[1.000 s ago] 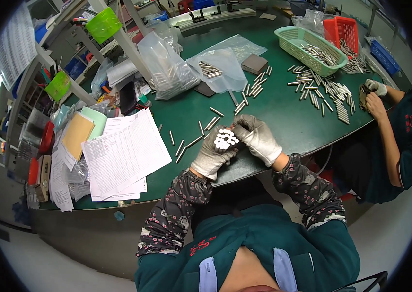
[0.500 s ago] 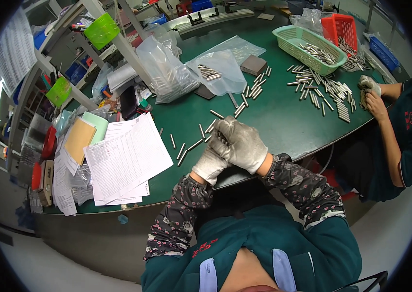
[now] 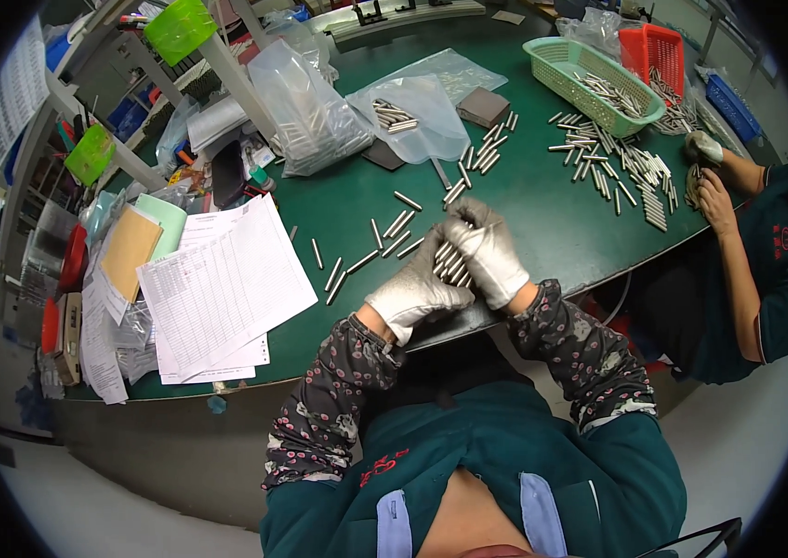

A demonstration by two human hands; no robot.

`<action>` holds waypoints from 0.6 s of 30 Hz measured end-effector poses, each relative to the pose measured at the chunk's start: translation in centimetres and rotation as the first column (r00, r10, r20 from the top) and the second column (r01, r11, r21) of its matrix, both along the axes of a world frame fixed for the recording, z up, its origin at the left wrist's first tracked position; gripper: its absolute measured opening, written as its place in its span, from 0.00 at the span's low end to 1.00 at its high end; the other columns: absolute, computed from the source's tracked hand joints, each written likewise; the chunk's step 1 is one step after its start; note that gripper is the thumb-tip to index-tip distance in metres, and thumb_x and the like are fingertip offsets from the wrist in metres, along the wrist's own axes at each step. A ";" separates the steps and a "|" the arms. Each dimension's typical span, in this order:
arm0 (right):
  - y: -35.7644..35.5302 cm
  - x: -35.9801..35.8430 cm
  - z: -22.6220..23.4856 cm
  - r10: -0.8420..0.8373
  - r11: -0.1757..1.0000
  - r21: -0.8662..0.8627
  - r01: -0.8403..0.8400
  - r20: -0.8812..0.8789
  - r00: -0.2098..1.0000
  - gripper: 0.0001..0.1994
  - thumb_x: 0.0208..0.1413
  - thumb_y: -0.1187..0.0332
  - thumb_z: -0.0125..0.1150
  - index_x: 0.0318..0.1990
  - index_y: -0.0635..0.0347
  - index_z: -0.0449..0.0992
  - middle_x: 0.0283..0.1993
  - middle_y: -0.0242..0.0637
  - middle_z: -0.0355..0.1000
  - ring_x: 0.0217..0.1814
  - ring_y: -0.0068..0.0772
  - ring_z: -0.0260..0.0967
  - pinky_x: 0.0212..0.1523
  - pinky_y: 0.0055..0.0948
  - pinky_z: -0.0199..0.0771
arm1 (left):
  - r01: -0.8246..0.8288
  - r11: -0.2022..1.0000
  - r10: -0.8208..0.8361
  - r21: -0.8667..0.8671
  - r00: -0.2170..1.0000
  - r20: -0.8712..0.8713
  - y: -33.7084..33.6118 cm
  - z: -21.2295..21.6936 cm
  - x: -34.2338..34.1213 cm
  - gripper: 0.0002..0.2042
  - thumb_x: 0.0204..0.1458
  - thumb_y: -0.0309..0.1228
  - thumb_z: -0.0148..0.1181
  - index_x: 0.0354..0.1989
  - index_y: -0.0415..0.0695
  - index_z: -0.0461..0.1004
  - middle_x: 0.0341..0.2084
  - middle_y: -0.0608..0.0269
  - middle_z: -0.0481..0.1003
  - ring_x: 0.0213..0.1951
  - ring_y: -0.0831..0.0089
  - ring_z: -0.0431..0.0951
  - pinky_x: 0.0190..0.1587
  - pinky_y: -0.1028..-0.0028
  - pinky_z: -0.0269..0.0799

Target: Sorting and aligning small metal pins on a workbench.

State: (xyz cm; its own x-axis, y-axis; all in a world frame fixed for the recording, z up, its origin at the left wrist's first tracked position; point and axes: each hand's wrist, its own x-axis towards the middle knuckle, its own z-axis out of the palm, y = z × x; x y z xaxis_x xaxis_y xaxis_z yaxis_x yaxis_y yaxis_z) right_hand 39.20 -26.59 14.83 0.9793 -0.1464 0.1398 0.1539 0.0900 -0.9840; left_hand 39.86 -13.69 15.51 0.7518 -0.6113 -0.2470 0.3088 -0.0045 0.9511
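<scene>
A bunch of short shiny metal pins lies side by side between my two gloved hands, above the table's front edge. My left hand, in a whitish work glove, cups the bunch from the left and below. From the right, my right hand, in a matching glove, closes over the pins with its fingers curled at the top. Several loose pins are scattered on the green table just left of and beyond my hands. Another short row of pins lies farther off.
Paper sheets cover the table's left. Behind stand a clear bag of pins, a flat plastic bag and a dark block. At right are a pale green basket, a red basket, a pin pile and a co-worker's hands.
My hands have moved apart slightly and turned, so the bunch of pins between them now shows. The view has shifted a little; the co-worker's hands stay about where they were.
</scene>
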 end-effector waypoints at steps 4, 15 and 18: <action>-1.5 0.6 1.8 -0.049 0.997 0.064 0.047 0.030 0.998 0.05 0.50 0.70 0.55 0.30 0.63 0.72 0.25 0.30 0.70 0.28 0.18 0.67 0.28 0.21 0.68 | 0.049 0.997 -0.056 -0.055 0.989 -0.133 0.2 0.6 -0.1 0.44 0.42 0.18 0.62 0.67 0.49 0.41 0.33 0.62 0.71 0.24 0.77 0.71 0.19 0.82 0.64; -4.7 1.0 -0.2 0.242 0.570 -0.799 0.191 0.385 0.891 0.06 0.47 0.69 0.57 0.32 0.59 0.71 0.26 0.38 0.69 0.29 0.32 0.70 0.27 0.32 0.71 | -0.402 0.912 0.407 -0.081 0.912 0.047 1.9 -0.2 -0.3 0.26 0.48 0.20 0.52 0.59 0.34 0.56 0.31 0.61 0.72 0.24 0.82 0.71 0.17 0.88 0.62; -6.0 2.4 -1.7 0.032 0.912 -0.409 0.029 0.142 0.989 0.11 0.54 0.66 0.55 0.43 0.59 0.73 0.35 0.37 0.74 0.32 0.28 0.71 0.34 0.24 0.71 | -0.446 0.895 0.442 -0.015 0.881 0.170 1.7 -0.5 -0.8 0.23 0.51 0.22 0.51 0.57 0.36 0.58 0.32 0.61 0.73 0.24 0.82 0.71 0.17 0.88 0.62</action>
